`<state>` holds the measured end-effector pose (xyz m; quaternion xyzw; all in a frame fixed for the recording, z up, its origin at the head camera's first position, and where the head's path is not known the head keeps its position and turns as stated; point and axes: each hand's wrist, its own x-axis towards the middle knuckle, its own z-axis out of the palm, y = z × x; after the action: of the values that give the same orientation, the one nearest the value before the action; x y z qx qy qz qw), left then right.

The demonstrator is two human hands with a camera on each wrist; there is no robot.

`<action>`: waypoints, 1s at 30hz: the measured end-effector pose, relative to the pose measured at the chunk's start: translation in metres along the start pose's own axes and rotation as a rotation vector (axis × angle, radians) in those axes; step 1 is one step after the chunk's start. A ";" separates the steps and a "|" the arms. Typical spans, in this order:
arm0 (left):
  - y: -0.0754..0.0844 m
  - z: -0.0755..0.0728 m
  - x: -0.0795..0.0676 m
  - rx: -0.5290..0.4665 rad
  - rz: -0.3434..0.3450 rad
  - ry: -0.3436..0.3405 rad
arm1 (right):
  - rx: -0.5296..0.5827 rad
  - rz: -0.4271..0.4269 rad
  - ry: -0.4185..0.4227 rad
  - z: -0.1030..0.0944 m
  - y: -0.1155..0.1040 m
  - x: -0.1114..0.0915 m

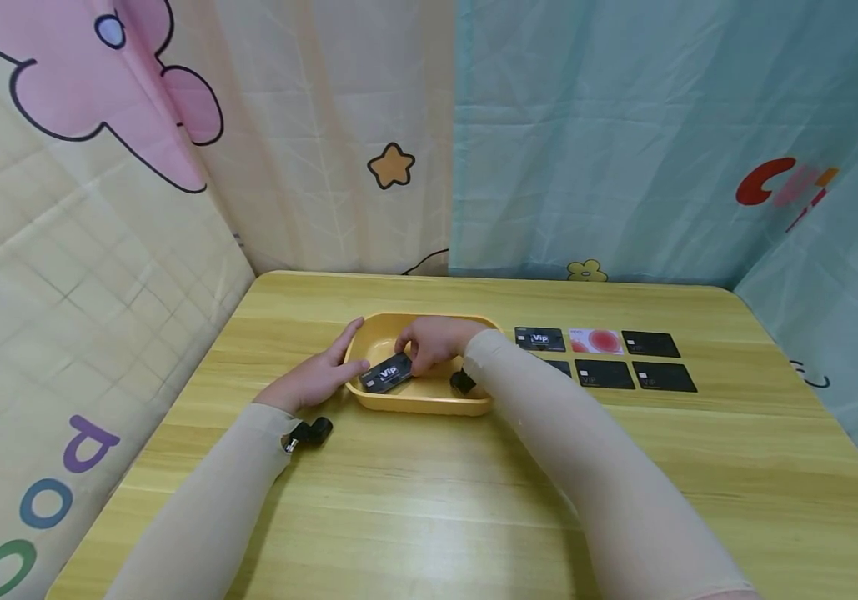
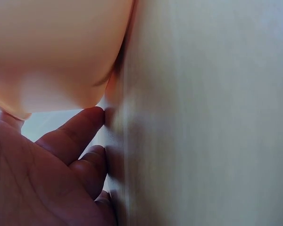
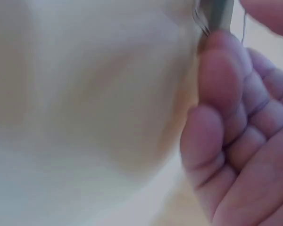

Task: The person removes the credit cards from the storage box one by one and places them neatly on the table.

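Observation:
A yellow plastic basket (image 1: 421, 406) stands on the wooden table. My left hand (image 1: 316, 375) rests against its left end, thumb laid over the rim and index finger stretched along the outside. Under the basket's wall (image 2: 52, 61) in the left wrist view, the other fingers touch the tabletop. Inside the basket my right hand (image 1: 434, 340) pinches the right end of a black Vip card (image 1: 385, 375) between thumb and fingers. The card lies tilted near the left wall. In the right wrist view a thin part of the card (image 3: 220, 14) shows above the curled fingertips.
Right of the basket, cards lie in two rows: a black Vip card (image 1: 539, 338), a pink-and-red card (image 1: 596, 341) and several dark cards, including one (image 1: 664, 377) at the near right. My right sleeve partly covers one. Printed curtains (image 1: 586, 167) hang behind the table (image 1: 429, 500).

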<state>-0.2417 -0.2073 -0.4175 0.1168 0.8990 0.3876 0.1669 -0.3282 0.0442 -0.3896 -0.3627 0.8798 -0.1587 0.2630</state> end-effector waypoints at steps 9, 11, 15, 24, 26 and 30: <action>-0.002 0.002 0.001 -0.005 0.018 -0.006 | -0.061 -0.031 0.061 -0.016 -0.004 -0.016; -0.003 0.002 0.001 -0.009 0.020 -0.010 | -0.076 -0.049 0.079 -0.021 -0.003 -0.020; -0.003 0.002 0.001 -0.011 0.017 -0.014 | -0.063 -0.065 0.109 -0.031 0.000 -0.033; -0.003 0.001 0.002 -0.002 0.023 -0.006 | 0.033 -0.010 0.138 -0.045 0.012 -0.067; -0.003 0.001 0.001 0.005 0.027 -0.003 | 0.062 0.005 0.146 -0.048 0.014 -0.077; -0.003 0.000 0.000 0.012 0.036 -0.002 | 0.062 0.022 0.176 -0.056 0.016 -0.099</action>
<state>-0.2420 -0.2095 -0.4199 0.1344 0.8990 0.3848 0.1600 -0.3102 0.1321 -0.3176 -0.3292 0.8982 -0.2144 0.1974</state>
